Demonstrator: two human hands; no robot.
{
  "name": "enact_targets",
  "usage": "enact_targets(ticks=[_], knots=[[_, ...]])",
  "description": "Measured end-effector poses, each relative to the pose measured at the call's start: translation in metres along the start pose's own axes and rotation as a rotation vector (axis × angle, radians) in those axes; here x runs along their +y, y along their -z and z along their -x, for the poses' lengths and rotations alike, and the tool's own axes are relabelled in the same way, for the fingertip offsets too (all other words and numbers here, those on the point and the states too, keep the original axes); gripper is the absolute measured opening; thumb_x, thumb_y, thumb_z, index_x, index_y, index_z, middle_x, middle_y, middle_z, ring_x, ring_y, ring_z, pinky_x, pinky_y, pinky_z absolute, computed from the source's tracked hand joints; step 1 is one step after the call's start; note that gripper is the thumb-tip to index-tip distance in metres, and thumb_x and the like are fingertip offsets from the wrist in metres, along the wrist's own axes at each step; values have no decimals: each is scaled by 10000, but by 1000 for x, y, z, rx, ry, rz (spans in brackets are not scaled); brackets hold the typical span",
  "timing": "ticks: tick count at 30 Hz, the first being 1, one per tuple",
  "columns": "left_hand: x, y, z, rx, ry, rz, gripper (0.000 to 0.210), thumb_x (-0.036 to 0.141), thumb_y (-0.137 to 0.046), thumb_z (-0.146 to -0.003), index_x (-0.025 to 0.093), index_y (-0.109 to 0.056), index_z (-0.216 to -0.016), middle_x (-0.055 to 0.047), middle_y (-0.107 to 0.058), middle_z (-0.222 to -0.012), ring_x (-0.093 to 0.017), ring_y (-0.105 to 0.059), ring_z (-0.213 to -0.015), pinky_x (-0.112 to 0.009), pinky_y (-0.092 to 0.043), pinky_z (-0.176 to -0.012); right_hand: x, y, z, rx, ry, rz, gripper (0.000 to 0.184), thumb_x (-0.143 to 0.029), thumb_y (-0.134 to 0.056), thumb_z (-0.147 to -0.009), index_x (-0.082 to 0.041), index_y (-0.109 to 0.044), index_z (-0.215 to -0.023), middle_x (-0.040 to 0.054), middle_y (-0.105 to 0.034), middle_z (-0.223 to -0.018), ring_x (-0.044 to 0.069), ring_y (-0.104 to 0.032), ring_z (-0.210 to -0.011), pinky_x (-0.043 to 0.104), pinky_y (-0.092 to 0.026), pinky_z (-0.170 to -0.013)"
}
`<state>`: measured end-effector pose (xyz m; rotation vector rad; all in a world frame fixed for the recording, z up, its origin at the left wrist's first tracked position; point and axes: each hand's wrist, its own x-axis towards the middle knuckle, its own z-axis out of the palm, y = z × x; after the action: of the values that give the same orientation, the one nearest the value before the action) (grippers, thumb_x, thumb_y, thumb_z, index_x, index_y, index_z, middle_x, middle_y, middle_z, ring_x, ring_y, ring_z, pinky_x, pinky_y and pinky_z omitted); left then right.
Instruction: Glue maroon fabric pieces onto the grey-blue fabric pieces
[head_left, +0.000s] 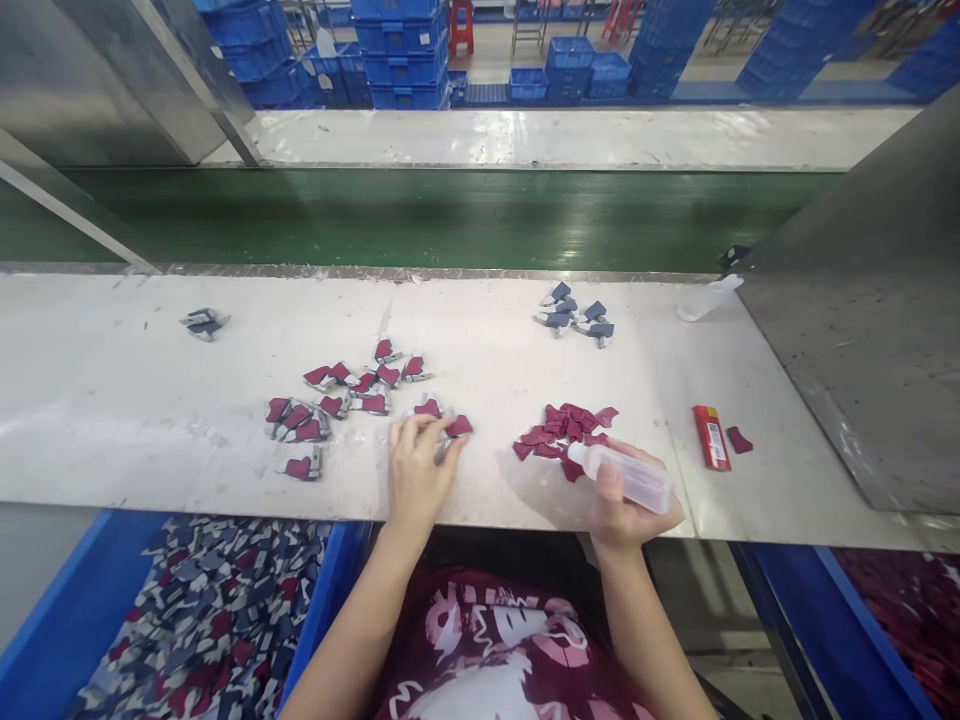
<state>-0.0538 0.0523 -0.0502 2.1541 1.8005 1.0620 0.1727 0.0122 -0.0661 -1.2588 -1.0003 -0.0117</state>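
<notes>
My left hand (418, 465) is closed, its thumb and fingertips pinching a small maroon-topped piece (459, 427) just above the white table. Beside those fingers lies another maroon-and-grey piece (427, 408). My right hand (630, 510) is wrapped around a translucent squeeze bottle (630, 478), tilted with its nozzle pointing left. Under and behind the nozzle is a pile of flat maroon pieces (574, 420). To the left of my left hand, several maroon-topped grey pieces (373, 403) are spread in a loose group.
Blue-topped pieces (559, 318) lie farther back, with a few more grey-blue ones (202, 322) at left. A red packet (711, 438) and another clear bottle (709, 298) sit at right. Behind runs a green conveyor belt (450, 215). Blue bins (105, 590) stand below the table edge.
</notes>
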Motion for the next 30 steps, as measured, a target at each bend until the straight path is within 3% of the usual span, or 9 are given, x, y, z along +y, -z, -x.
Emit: enact_targets(ticks=[3,6,12,16,18,21,23,26,30], knots=[[3,8,-20,113,-1,-99,249,285,-661,-897,207,-691,-1131,-128,-583,-1083,-302,-527,-1022,-452,-452,-936,5,5,-11,160,-26,19,249,-376,-718,-774,-149,-722,-877,71,-700,-796,225,-664,-663,347,-523,-568],[21,-1,-59,45,-150,-33,236,262,-612,-922,202,-671,-1143,-108,-596,-1064,-280,-547,-1023,-427,-443,-962,8,6,-15,231,-69,28,281,-421,-683,-785,-152,-705,-862,61,-669,-777,214,-639,-653,337,-500,-561],[66,-86,-167,-388,-303,-27,307,154,-579,-925,137,-590,-1231,-145,-619,-1228,-297,-504,-1184,-401,-408,-1026,10,8,-10,71,-5,-8,265,-360,-716,-787,-143,-701,-937,67,-699,-815,213,-673,-679,328,-532,-579],[78,-126,-204,-488,-341,-19,233,122,-656,-869,174,-614,-1093,-110,-675,-1111,-282,-563,-1088,-374,-458,-934,11,9,-10,59,-11,-31,257,-354,-707,-806,-148,-698,-959,63,-705,-817,205,-677,-669,318,-536,-568],[78,-124,-203,-497,-345,-14,164,151,-629,-898,175,-606,-1059,-108,-678,-1079,-277,-572,-1059,-365,-460,-911,11,10,-11,67,-22,-23,267,-377,-695,-818,-148,-696,-955,65,-706,-815,212,-684,-676,328,-548,-577],[72,-99,-179,-471,-321,-19,217,166,-435,-999,167,-561,-1175,-117,-671,-1061,-269,-578,-1040,-355,-458,-870,9,12,-12,65,-35,10,325,-428,-688,-817,-140,-701,-966,88,-719,-845,234,-704,-705,351,-574,-596],[63,-73,-152,-455,-275,-38,315,132,-313,-1018,165,-534,-1240,-107,-674,-964,-271,-594,-969,-348,-459,-801,7,13,-11,15,-40,23,343,-426,-708,-802,-142,-711,-994,99,-735,-875,246,-718,-733,358,-590,-613],[48,-36,-102,-468,-181,-53,297,190,-335,-1032,201,-588,-1188,-83,-687,-932,-267,-612,-903,-347,-445,-769,2,15,-8,-104,-66,5,316,-362,-751,-784,-160,-729,-1026,94,-750,-882,243,-729,-746,343,-598,-618],[34,-10,-42,-542,-57,28,280,240,-392,-1040,209,-670,-1038,-61,-716,-948,-253,-629,-941,-365,-428,-824,-8,6,-1,-166,-111,-2,251,-301,-775,-778,-167,-745,-989,93,-767,-886,240,-741,-751,336,-609,-638]])
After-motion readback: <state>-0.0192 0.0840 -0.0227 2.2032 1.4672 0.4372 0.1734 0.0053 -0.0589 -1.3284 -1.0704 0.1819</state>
